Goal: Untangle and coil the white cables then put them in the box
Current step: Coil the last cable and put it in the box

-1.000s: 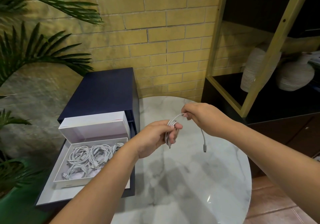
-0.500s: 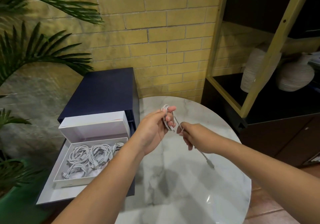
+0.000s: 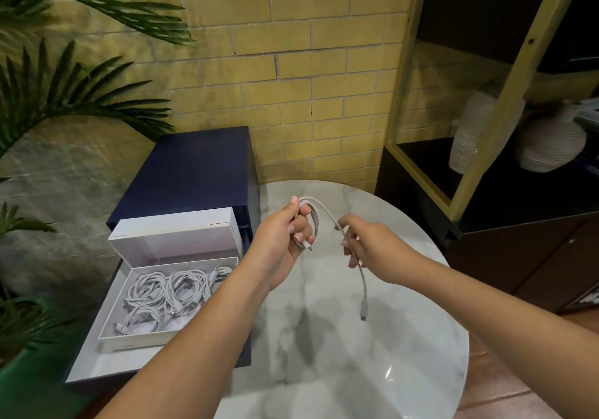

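Round marble table filled the lower centre of the frame. Both forearms came in from the bottom edge and crossed above it.

Left hand, centre frame, was clenched on a small coil of the white cable. The loops ran round its fingers, and one plug end poked out beneath them. From the top of the coil the cable arched rightward to the right hand, which pinched it between thumb and fingers. Below that hand the loose tail hung down, ending in a connector low over the tabletop. Whether it touched the marble, could not tell.

Lower left: white box, open, with its lid standing upright along the far side. Inside lay several coiled cables, white, bundled side by side and covering most of the tray floor. Exact count unclear. The box rested on a pale ledge projecting from a navy cabinet, which stood just beside the table's left edge.

Far left: palm fronds over a green pot in the bottom corner. Behind everything, a yellow brick wall. Upper right: a dark shelf unit with a pale wooden frame, holding two ribbed white vases side by side on one shelf.
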`<state>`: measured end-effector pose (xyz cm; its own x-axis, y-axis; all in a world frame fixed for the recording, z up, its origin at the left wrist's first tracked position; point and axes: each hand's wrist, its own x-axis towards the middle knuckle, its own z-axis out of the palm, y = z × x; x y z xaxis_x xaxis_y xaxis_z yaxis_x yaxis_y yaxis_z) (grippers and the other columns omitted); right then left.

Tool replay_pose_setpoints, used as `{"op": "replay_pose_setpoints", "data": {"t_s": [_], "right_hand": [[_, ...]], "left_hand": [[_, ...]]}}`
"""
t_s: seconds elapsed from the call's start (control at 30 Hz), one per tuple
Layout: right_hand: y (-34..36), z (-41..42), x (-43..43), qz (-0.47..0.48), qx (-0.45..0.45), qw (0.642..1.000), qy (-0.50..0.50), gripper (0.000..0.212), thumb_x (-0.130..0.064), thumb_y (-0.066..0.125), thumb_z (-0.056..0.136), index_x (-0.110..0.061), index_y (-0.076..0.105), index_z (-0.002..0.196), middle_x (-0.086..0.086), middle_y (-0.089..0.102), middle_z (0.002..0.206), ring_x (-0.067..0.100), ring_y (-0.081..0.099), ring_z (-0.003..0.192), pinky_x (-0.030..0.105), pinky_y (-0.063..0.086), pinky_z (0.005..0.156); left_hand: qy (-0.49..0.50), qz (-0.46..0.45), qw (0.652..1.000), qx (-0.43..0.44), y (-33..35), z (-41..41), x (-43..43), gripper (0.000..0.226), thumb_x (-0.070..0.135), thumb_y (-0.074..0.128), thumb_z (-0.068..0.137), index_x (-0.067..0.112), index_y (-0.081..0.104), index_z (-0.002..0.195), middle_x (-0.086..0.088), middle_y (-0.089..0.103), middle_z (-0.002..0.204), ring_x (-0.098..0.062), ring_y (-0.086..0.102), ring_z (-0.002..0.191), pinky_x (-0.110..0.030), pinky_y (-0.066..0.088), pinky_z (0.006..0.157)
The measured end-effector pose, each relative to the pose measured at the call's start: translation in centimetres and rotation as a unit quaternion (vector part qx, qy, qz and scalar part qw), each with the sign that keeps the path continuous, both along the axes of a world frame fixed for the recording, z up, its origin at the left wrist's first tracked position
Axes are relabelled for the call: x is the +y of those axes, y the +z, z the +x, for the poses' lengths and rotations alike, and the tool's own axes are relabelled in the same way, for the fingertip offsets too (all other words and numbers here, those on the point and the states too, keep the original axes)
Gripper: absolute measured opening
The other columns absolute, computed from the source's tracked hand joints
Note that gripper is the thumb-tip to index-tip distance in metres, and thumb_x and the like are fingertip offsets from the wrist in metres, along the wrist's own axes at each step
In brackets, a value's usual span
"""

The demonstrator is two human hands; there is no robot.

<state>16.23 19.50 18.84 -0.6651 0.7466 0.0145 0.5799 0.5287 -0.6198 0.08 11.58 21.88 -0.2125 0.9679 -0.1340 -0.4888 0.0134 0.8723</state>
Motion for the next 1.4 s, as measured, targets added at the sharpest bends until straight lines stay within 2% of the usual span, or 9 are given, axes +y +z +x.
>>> {"op": "replay_pose_setpoints", "data": {"t_s": [0.17,0.27,0.33,0.43,0.6,0.77,1.0,1.17,1.4], "right_hand": [[0.2,-0.2,-1.0,0.050,-0.100,0.993,0.047,0.028,-0.011,0.039,0.099,-0.015,0.048,0.124,0.002,0.065,0.088,-0.012,0.059,0.075,0.022,0.048,0.066],[0.5,-0.4,-2.5,0.069,-0.175,0.976,0.109,0.036,-0.005,0.039,0.096,-0.015,0.047,0.130,0.002,0.068,0.099,0.006,0.063,0.101,0.026,0.049,0.074],[1.1,-0.3,-2.9,0.104,-0.197,0.966,0.133,0.029,-0.007,0.043,0.096,-0.015,0.053,0.122,0.000,0.069,0.104,0.011,0.063,0.096,0.028,0.049,0.072],[2.1,-0.3,-2.9,0.144,-0.201,0.954,0.169,0.014,-0.014,0.049,0.097,-0.013,0.060,0.105,-0.005,0.068,0.094,0.009,0.058,0.081,0.035,0.050,0.073],[3.2,-0.5,-2.9,0.138,-0.179,0.957,0.179,0.018,-0.018,0.048,0.097,-0.012,0.064,0.102,-0.006,0.068,0.096,0.009,0.059,0.085,0.032,0.048,0.075],[1.5,-0.7,-3.3,0.197,-0.176,0.948,0.176,0.011,-0.013,0.050,0.095,-0.013,0.061,0.094,-0.002,0.060,0.088,0.015,0.058,0.083,0.038,0.049,0.069],[2.3,-0.5,-2.7,0.340,-0.102,0.919,0.175,0.019,-0.011,0.060,0.089,-0.025,0.069,0.098,-0.003,0.059,0.094,0.022,0.053,0.080,0.034,0.040,0.065],[2.9,-0.2,-1.8,0.385,-0.071,0.905,0.170,0.013,-0.018,0.071,0.083,-0.029,0.070,0.090,-0.008,0.058,0.081,0.020,0.052,0.077,0.034,0.043,0.061],[3.7,0.7,-2.2,0.221,-0.013,0.967,0.126,0.013,-0.021,0.064,0.089,-0.019,0.055,0.098,-0.010,0.056,0.091,0.008,0.051,0.079,0.027,0.045,0.067]], "left_hand": [[0.011,0.032,0.999,-0.003,-0.1,0.9,0.4,0.027,0.018,0.033,0.105,0.005,0.056,0.111,0.002,0.056,0.070,-0.011,0.051,0.065,-0.025,0.044,0.075],[0.019,0.022,0.982,0.186,-1.1,1.0,0.7,0.025,0.016,0.033,0.105,0.015,0.051,0.122,0.005,0.069,0.089,-0.013,0.061,0.085,-0.025,0.047,0.084],[0.010,0.019,0.952,0.307,-1.9,0.9,0.5,0.028,0.017,0.034,0.104,0.017,0.047,0.130,0.011,0.071,0.097,-0.010,0.064,0.095,-0.023,0.047,0.086],[-0.009,0.018,0.932,0.362,-2.4,1.0,0.2,0.034,0.017,0.037,0.103,0.013,0.044,0.136,0.011,0.070,0.102,-0.004,0.065,0.096,-0.020,0.048,0.086],[0.001,0.025,0.938,0.346,-2.5,1.2,0.4,0.030,0.016,0.039,0.103,0.013,0.049,0.131,0.010,0.070,0.105,0.001,0.065,0.096,-0.016,0.048,0.084],[0.057,0.023,0.991,0.118,-2.1,0.8,0.5,0.022,0.012,0.038,0.103,0.012,0.047,0.122,0.001,0.070,0.104,-0.007,0.067,0.097,-0.023,0.048,0.088],[0.002,0.006,0.950,0.311,-2.9,0.8,-0.1,0.027,0.019,0.045,0.101,0.016,0.054,0.127,0.014,0.070,0.100,-0.004,0.065,0.096,-0.013,0.050,0.083],[-0.060,-0.003,0.931,0.360,-1.9,1.2,-0.7,0.025,0.018,0.040,0.103,0.027,0.061,0.094,0.007,0.065,0.079,-0.007,0.055,0.072,-0.010,0.044,0.062],[-0.209,-0.045,0.924,0.316,-1.1,0.1,-0.6,0.017,0.005,0.045,0.095,0.011,0.060,0.090,0.001,0.068,0.077,-0.013,0.061,0.077,-0.024,0.046,0.074]]}}
